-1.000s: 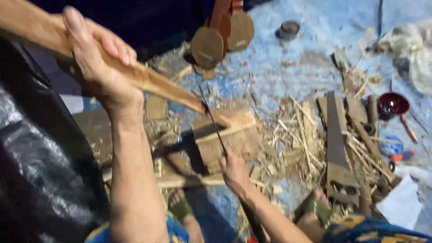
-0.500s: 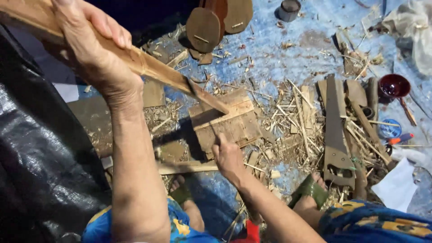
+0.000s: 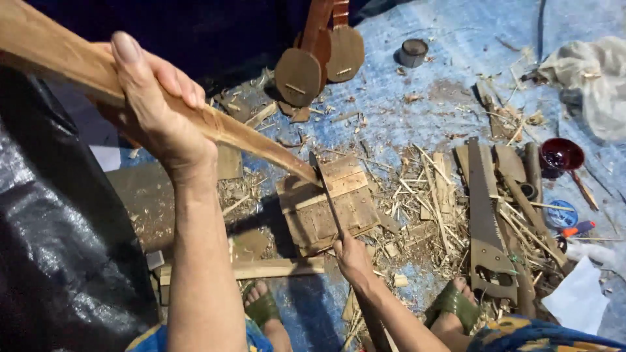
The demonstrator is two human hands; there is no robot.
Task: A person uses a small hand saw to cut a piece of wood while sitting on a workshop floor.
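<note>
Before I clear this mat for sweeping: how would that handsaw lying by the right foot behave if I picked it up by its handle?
The handsaw has a long thin blade, so it would probably flex and wobble rather than stay rigid. Its toothed edge looks likely to snag the wood shavings around it. The broad handle end probably carries most of the weight.

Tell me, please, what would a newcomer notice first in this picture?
First, the left hand gripping a long wooden stick slanting down to a wooden block at centre. There the right hand holds a long blade against the stick's tip. A handsaw lies among shavings on the right.
</note>
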